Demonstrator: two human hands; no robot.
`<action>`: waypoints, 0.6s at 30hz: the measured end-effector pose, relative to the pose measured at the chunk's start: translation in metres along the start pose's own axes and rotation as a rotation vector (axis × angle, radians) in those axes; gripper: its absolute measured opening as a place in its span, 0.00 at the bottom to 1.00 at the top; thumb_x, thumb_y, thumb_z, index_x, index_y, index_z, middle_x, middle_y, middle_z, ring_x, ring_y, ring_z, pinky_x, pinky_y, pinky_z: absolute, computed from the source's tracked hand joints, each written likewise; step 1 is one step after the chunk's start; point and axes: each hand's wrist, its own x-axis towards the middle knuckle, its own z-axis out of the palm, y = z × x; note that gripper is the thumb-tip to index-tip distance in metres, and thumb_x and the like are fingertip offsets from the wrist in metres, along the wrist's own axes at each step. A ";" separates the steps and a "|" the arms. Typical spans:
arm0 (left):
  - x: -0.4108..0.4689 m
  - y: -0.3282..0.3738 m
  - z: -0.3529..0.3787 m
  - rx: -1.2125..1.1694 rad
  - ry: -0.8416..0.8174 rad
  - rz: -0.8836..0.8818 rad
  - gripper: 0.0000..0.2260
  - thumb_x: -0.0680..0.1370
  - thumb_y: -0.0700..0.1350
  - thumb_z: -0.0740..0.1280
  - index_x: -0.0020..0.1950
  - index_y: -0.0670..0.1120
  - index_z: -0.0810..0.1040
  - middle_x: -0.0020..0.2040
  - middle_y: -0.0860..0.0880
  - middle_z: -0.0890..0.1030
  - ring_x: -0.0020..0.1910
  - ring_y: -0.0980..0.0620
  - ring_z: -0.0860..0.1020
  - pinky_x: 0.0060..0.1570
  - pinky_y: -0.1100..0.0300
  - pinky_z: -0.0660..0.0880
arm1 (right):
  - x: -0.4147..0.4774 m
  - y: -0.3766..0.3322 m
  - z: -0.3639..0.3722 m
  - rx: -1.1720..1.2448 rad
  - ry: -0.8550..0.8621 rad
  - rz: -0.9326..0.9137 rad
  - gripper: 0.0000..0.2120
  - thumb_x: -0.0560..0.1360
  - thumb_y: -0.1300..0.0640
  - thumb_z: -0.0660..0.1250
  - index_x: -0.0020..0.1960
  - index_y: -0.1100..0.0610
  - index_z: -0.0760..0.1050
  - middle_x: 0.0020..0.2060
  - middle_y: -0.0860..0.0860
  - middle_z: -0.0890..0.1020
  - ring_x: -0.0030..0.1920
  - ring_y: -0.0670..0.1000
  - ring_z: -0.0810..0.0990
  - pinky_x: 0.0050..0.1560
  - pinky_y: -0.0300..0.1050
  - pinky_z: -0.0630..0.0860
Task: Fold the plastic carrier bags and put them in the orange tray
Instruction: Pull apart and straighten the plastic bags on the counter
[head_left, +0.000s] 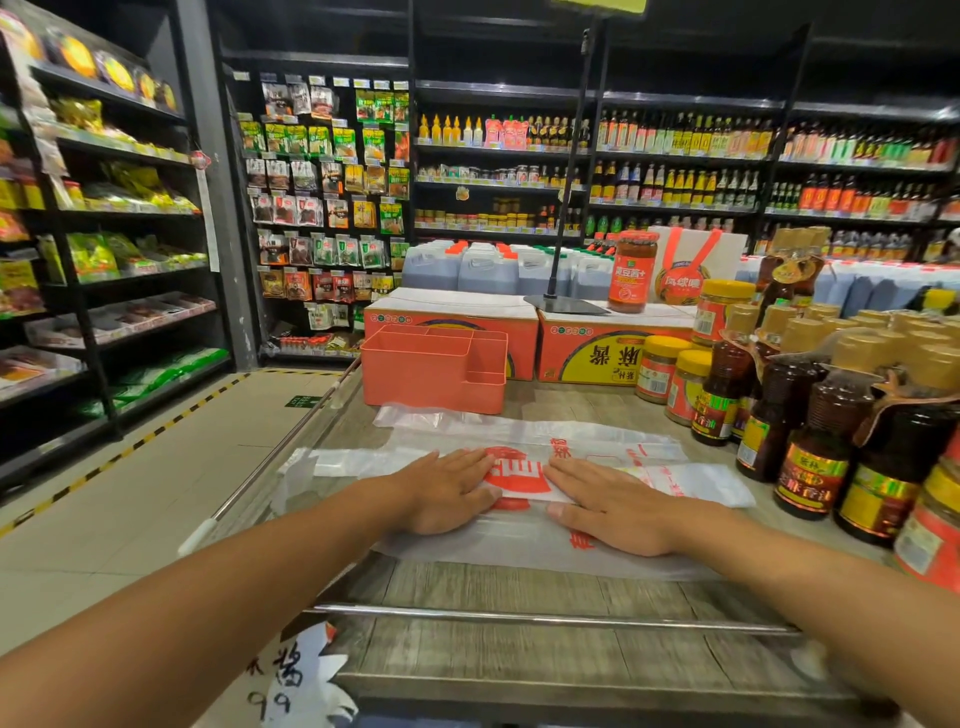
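A clear plastic carrier bag with red print lies flat on the wooden display table. My left hand and my right hand press flat on it side by side, fingers straight. More clear bags with red print lie just behind, spread toward the left and right. The orange tray, divided into compartments, stands upright behind the bags with nothing visible inside it.
Dark sauce bottles and yellow-lidded jars crowd the table's right side. Orange cartons and a sign stand sit at the back. A metal rail runs along the near edge. An aisle floor lies to the left.
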 end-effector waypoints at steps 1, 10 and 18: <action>0.001 -0.001 -0.001 0.000 -0.008 -0.006 0.31 0.85 0.64 0.43 0.84 0.51 0.42 0.84 0.53 0.43 0.83 0.54 0.42 0.81 0.50 0.40 | 0.000 0.000 -0.001 -0.001 -0.012 0.001 0.39 0.79 0.28 0.42 0.83 0.45 0.39 0.82 0.43 0.41 0.81 0.44 0.39 0.80 0.47 0.39; 0.013 0.006 -0.035 0.000 -0.176 -0.054 0.34 0.83 0.64 0.56 0.84 0.51 0.51 0.84 0.49 0.56 0.81 0.45 0.58 0.79 0.48 0.54 | 0.018 -0.018 -0.061 0.022 -0.157 0.065 0.34 0.78 0.29 0.58 0.77 0.47 0.65 0.75 0.49 0.67 0.72 0.53 0.68 0.74 0.54 0.64; 0.017 -0.002 -0.025 -0.072 0.099 -0.005 0.28 0.74 0.67 0.66 0.71 0.56 0.75 0.69 0.53 0.77 0.65 0.49 0.76 0.67 0.50 0.72 | 0.038 -0.014 -0.050 -0.117 0.124 0.021 0.29 0.70 0.24 0.58 0.54 0.46 0.76 0.50 0.45 0.79 0.49 0.49 0.78 0.54 0.54 0.78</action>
